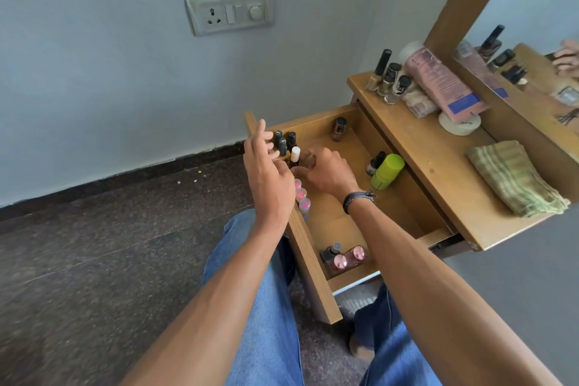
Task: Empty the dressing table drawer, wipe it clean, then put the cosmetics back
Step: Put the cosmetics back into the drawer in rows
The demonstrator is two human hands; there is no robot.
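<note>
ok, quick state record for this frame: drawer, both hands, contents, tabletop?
drawer: pulled open, cosmetics inside
left hand: over the drawer front, fingers loosely extended by the black-capped bottles, nothing visibly held
right hand: inside the drawer, fingers curled at the white-capped bottle, grip unclear
other contents: pink-topped tubes, lime green container, rose-capped bottles
tabletop: nail polish bottles, pink tube, folded green cloth
stage: emptying or restocking, cannot tell

On the wooden tabletop (434, 163): nail polish bottles (390, 83), a pink tube (438, 81), a green cloth (513, 178). Small bottles (339, 128) stand in the drawer (332, 219).
</note>
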